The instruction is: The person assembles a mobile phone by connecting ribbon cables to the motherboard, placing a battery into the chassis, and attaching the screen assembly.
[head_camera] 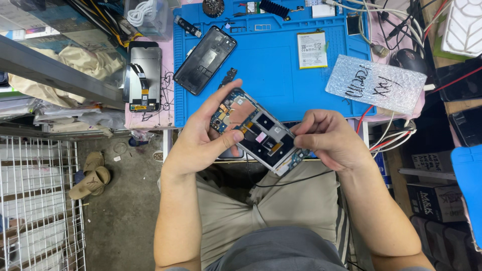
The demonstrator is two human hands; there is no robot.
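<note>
An opened phone frame with bare circuit parts and cables is held above my lap, tilted from upper left to lower right. My left hand grips its upper end, thumb across the inner side and forefinger along the top edge. My right hand holds the lower end, its fingertips pinched on the frame's edge. On the blue work mat behind lie a dark phone back cover and a white phone battery.
A detached screen lies on the pink table edge at left. A bubble-wrap pouch sits at right beside red and white cables. Boxes stand at lower right. A wire rack and sandals are on the floor at left.
</note>
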